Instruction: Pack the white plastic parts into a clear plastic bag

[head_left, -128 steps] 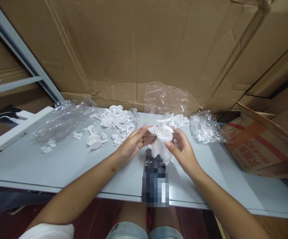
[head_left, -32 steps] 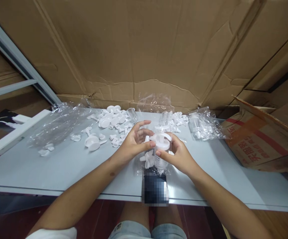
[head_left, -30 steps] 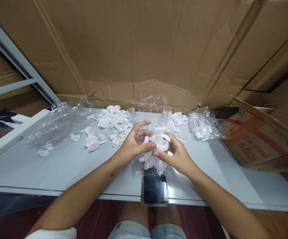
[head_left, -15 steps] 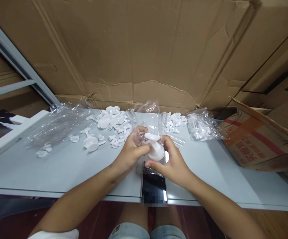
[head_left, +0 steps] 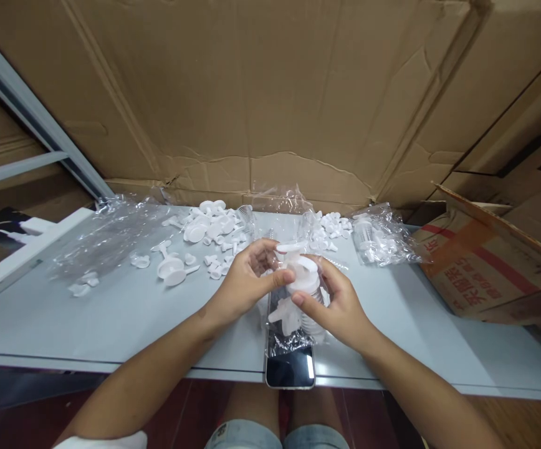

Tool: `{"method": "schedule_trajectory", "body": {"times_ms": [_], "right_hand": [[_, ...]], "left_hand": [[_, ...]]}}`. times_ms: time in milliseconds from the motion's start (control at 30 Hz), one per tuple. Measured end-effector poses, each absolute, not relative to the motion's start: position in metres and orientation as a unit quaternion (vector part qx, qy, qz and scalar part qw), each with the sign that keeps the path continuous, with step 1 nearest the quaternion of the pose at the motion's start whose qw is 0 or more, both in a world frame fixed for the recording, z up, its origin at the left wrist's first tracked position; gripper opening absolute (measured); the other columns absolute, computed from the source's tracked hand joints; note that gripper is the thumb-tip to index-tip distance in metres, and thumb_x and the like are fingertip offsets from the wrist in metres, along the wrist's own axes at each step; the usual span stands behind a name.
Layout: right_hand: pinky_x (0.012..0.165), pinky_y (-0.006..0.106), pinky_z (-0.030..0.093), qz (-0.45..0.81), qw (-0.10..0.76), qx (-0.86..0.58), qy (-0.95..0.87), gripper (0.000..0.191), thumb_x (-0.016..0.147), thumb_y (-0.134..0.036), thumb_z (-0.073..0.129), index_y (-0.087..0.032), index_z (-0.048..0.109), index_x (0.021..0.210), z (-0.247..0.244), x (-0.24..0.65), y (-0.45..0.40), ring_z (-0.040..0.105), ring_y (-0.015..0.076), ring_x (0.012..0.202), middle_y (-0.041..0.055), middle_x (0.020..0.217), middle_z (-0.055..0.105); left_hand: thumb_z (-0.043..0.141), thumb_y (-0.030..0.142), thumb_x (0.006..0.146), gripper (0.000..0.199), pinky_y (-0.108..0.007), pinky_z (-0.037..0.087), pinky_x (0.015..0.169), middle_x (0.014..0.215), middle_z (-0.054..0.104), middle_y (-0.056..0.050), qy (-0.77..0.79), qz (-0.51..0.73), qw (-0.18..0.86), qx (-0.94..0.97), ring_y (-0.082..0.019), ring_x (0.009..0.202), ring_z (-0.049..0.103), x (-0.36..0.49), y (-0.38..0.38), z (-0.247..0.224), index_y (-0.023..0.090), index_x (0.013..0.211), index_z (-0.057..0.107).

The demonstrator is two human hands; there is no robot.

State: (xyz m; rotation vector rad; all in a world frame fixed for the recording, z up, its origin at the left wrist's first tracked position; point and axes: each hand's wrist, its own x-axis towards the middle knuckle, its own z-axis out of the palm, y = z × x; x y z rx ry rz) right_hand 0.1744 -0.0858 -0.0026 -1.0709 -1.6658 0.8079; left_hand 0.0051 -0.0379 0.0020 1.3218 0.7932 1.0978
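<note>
My left hand (head_left: 256, 274) is closed around a white plastic part (head_left: 302, 271) with a round disc and a flat top. My right hand (head_left: 333, 302) grips the same part from the other side, thumb in front. A clear plastic bag (head_left: 282, 340) wraps about it and hangs below. Inside the bag are a smaller white piece (head_left: 287, 317) and a clear ribbed coil (head_left: 312, 324). Beneath the bag, a phone (head_left: 292, 369) lies at the shelf's front edge, partly covered.
White plastic parts lie in a pile (head_left: 209, 224) left of centre and a smaller pile (head_left: 331, 227) on the right. A filled bag (head_left: 383, 234) sits by a cardboard box (head_left: 485, 262). Clear film (head_left: 111, 234) and a power strip (head_left: 32, 249) are at left.
The white part has turned and tilted in my hands. The bag with the smaller piece and the ribbed coil now hangs lower, over the phone.
</note>
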Motion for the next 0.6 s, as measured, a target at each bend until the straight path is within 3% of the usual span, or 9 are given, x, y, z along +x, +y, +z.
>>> {"method": "schedule_trajectory", "body": {"times_ms": [333, 467, 600], "right_hand": [[0.069, 0.032, 0.044, 0.267, 0.470, -0.443, -0.715, 0.022, 0.075, -0.035, 0.070, -0.022, 0.058, 0.089, -0.0062, 0.1785, -0.0779, 0.055, 0.0184, 0.075, 0.0022, 0.082, 0.058], [0.074, 0.034, 0.045, 0.252, 0.483, -0.421, -0.725, 0.028, 0.074, -0.029, 0.071, -0.024, 0.059, 0.099, -0.0077, 0.1798, -0.0771, 0.057, 0.0199, 0.082, 0.0034, 0.090, 0.060], [0.081, 0.036, 0.046, 0.327, 0.488, -0.422, -0.690, 0.036, 0.075, -0.033, 0.070, -0.025, 0.055, 0.108, -0.0083, 0.1817, -0.0778, 0.059, 0.0217, 0.091, 0.0054, 0.102, 0.062]], "left_hand": [[0.072, 0.031, 0.074, 0.027, -0.028, 0.043, 0.081, 0.090, 0.061, -0.002, 0.319, 0.454, 0.573, 0.604, -0.016, 0.086, 0.057, 0.0064, -0.0382, 0.0003, 0.020, 0.095, 0.059], [0.071, 0.030, 0.075, 0.025, -0.030, 0.044, 0.083, 0.092, 0.062, -0.002, 0.302, 0.446, 0.579, 0.613, -0.018, 0.089, 0.057, 0.0045, -0.0366, 0.0030, 0.020, 0.095, 0.062], [0.072, 0.031, 0.073, 0.027, -0.032, 0.044, 0.085, 0.094, 0.062, -0.002, 0.290, 0.436, 0.593, 0.612, -0.018, 0.091, 0.057, 0.0007, -0.0339, 0.0027, 0.021, 0.096, 0.061]]}}
